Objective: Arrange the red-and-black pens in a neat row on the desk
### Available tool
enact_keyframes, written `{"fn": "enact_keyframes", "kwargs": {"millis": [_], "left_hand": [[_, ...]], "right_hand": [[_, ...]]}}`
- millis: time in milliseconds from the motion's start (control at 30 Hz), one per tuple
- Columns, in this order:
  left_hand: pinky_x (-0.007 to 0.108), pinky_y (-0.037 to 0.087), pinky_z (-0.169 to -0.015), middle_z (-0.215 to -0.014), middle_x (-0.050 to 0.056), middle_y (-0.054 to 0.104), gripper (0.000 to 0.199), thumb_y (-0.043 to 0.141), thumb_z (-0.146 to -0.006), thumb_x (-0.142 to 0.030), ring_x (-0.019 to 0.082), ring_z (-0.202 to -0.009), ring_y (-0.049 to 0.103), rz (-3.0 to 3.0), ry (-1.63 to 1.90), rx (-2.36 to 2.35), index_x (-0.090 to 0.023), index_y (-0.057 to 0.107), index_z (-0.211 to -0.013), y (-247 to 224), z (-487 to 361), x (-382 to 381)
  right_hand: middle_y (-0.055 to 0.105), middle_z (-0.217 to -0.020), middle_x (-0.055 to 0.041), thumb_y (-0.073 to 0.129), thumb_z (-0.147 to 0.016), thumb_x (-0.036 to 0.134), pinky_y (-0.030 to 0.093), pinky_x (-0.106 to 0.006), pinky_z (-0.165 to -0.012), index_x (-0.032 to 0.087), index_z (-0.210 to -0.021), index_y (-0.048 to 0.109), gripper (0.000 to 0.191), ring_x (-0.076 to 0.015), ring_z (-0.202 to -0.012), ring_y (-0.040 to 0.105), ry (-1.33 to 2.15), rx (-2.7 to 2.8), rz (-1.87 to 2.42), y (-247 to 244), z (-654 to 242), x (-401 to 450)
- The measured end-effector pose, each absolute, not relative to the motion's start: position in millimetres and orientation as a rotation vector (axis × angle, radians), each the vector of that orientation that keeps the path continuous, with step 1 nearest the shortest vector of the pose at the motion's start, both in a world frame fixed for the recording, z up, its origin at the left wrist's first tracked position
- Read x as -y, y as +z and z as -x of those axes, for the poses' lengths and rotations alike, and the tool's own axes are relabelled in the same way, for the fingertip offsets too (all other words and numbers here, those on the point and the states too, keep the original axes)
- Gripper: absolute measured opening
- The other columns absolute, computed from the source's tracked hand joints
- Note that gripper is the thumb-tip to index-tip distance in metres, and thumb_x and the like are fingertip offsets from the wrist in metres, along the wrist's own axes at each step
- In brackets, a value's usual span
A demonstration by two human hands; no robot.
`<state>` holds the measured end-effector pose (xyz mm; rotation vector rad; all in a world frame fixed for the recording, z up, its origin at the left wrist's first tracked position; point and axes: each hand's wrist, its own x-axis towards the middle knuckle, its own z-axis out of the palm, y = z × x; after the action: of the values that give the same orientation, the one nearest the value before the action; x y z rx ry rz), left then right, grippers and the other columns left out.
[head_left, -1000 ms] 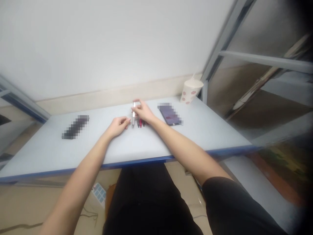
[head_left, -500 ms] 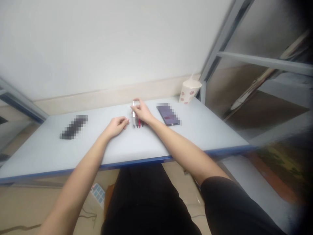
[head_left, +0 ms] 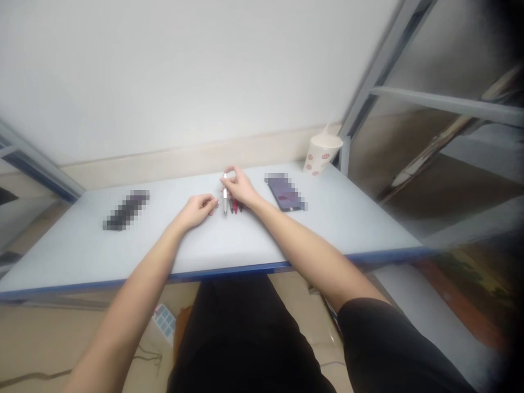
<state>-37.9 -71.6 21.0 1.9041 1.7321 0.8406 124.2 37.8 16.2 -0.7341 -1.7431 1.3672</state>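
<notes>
The right hand [head_left: 239, 186] is pinching a silver pen [head_left: 225, 205] between thumb and fingers, tip pointing to the near side, mid-table. The left hand [head_left: 199, 209] is resting apart, just to the left, loosely curled; whether it is gripping anything, I cannot tell. A red pen [head_left: 235, 209] and dark pens [head_left: 231, 208] are showing just right, partly hidden beneath the right hand. A light pinch is probably suiting the slim barrel best, leaving its neighbours unpushed. Bare tabletop [head_left: 233, 243] is offering room toward the blue near edge [head_left: 233, 272]; a phone [head_left: 285, 194] is limiting the right.
</notes>
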Motion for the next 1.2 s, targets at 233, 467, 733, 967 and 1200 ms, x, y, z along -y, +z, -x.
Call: {"fn": "enact_keyframes", "kwargs": {"millis": [233,467,733,967,1200], "left_hand": [[0.032,0.043,-0.067,-0.068,0.002,0.065,0.038,0.050,-0.096,-0.049,0.018,-0.063,0.054,-1.930,0.831,-1.727,-0.019,0.065,-0.081,21,39,71],[0.031,0.042,-0.067,-0.066,0.001,0.063,0.035,0.050,-0.097,-0.046,0.017,-0.061,0.052,-1.950,0.820,-1.735,-0.019,0.064,-0.081,19,41,71],[0.031,0.040,-0.065,-0.067,0.001,0.064,0.038,0.050,-0.097,-0.049,0.017,-0.060,0.050,-1.922,0.811,-1.739,-0.019,0.066,-0.082,20,40,71],[0.031,0.040,-0.065,-0.065,0.002,0.064,0.040,0.051,-0.095,-0.052,0.017,-0.059,0.051,-1.957,0.817,-1.739,-0.019,0.067,-0.081,18,42,70],[0.030,0.044,-0.065,-0.065,0.005,0.066,0.058,0.054,-0.088,-0.071,0.017,-0.060,0.055,-1.688,1.048,-1.587,-0.016,0.070,-0.084,11,34,63]], "right_hand": [[0.065,-0.067,0.0063,0.059,-0.094,0.027,0.043,-0.017,-0.046,0.024,-0.112,0.042,0.025,-0.0095,-0.047,0.053,1.367,1.751,0.720,17,-126,-37],[0.064,-0.066,0.0062,0.056,-0.097,0.028,0.041,-0.016,-0.042,0.023,-0.109,0.044,0.018,-0.0090,-0.044,0.051,1.418,1.777,0.674,21,-127,-33],[0.065,-0.066,0.0067,0.058,-0.097,0.028,0.043,-0.016,-0.042,0.024,-0.112,0.041,0.023,-0.0088,-0.044,0.051,1.444,1.725,0.670,28,-131,-34],[0.064,-0.067,0.0062,0.055,-0.099,0.026,0.043,-0.017,-0.044,0.024,-0.107,0.042,0.015,-0.0099,-0.045,0.052,1.379,1.707,0.716,23,-129,-40],[0.065,-0.069,0.0057,0.058,-0.098,0.030,0.046,-0.018,-0.047,0.024,-0.108,0.043,0.019,-0.0096,-0.046,0.054,1.372,1.670,0.651,20,-125,-42]]}}
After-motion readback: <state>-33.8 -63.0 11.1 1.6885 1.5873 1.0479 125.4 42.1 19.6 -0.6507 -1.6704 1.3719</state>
